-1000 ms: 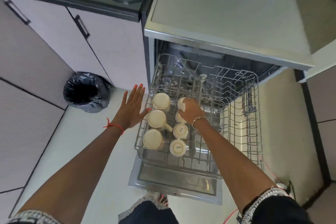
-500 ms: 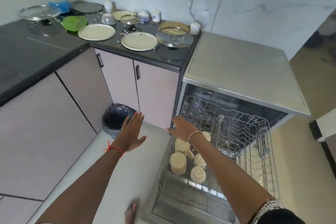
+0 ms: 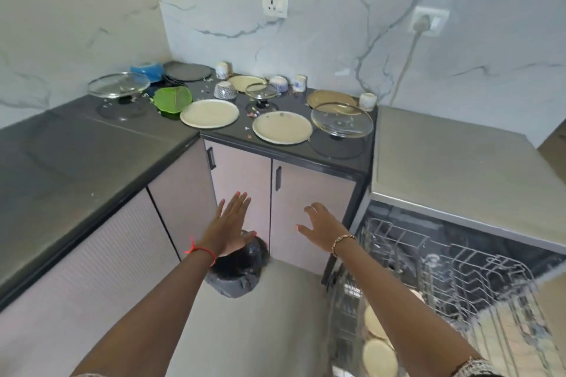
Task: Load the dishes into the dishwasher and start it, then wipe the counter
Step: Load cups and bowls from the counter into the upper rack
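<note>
The dishwasher [image 3: 459, 156] stands open at the right with its wire rack [image 3: 459, 272] pulled out; cream cups [image 3: 378, 355] sit upside down in the rack's near left corner. On the dark counter [image 3: 76, 147] lie two cream plates [image 3: 209, 113] [image 3: 282, 127], glass lids [image 3: 341, 119] [image 3: 118, 85], a green bowl [image 3: 172, 97], small patterned bowls [image 3: 225, 90] and cups [image 3: 367, 101]. My left hand [image 3: 229, 223] and my right hand [image 3: 321, 228] hover empty with fingers spread in front of the cabinet doors, below the counter.
A bin with a black bag [image 3: 237, 269] stands on the floor under my left hand. Crumbs are scattered on the counter among the dishes. A plug and cable [image 3: 421, 24] hang on the marble wall above the dishwasher.
My right hand has let go of a cup in the rack and lifted out leftward. Both hands have risen toward the counter and the view has tilted up to show it.
</note>
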### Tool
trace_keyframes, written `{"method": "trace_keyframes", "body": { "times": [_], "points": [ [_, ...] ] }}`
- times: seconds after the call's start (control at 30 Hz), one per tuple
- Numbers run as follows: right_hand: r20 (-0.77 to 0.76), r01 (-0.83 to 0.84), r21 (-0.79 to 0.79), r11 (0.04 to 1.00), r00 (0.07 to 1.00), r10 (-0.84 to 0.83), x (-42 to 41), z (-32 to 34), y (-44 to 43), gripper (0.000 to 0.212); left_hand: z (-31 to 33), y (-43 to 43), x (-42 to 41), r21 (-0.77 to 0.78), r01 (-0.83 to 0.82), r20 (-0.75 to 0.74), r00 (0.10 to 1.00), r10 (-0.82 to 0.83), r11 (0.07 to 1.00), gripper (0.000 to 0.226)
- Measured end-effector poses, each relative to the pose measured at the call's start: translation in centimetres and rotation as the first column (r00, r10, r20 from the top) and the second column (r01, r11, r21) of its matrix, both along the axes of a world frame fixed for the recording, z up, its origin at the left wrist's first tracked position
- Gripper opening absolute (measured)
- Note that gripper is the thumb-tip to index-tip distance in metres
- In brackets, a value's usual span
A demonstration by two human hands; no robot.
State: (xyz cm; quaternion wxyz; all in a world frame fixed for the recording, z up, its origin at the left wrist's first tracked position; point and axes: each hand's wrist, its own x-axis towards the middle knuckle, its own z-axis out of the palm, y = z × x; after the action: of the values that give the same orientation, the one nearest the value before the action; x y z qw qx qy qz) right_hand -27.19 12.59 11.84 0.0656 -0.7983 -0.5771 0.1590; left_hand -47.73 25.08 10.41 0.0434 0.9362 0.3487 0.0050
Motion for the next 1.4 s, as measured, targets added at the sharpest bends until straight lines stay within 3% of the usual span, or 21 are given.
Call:
{"method": "trace_keyframes", "body": {
  "times": [0.37,0.67,0.93,1.2,1.4],
  "points": [
    [0.054,0.076,0.171,0.982,0.995,-0.086,3.6,3.1,10.2,0.054,1.8,11.5,4.0,0.035,0.049,0.034,0.998,-0.050,0.998,0.078],
    [0.138,0.041,0.276,0.960,0.987,-0.082,12.7,5.1,18.8,0.044,2.8,20.2,14.0,0.021,0.113,0.172,0.978,-0.115,0.993,0.078],
    [0.113,0.114,0.345,0.932,0.980,-0.162,22.4,8.7,24.6,0.045,4.5,27.1,24.5,0.055,0.092,0.178,0.979,-0.100,0.994,0.077],
    [0.046,0.209,0.283,0.936,0.972,-0.231,32.1,9.8,28.6,0.037,3.7,32.6,32.1,-0.004,0.106,0.154,0.983,-0.104,0.994,0.075],
    [-0.081,0.385,0.232,0.893,0.923,-0.377,40.4,8.2,32.2,0.043,2.7,37.7,38.0,-0.093,0.119,0.156,0.982,-0.104,0.988,0.074]
  ]
}}
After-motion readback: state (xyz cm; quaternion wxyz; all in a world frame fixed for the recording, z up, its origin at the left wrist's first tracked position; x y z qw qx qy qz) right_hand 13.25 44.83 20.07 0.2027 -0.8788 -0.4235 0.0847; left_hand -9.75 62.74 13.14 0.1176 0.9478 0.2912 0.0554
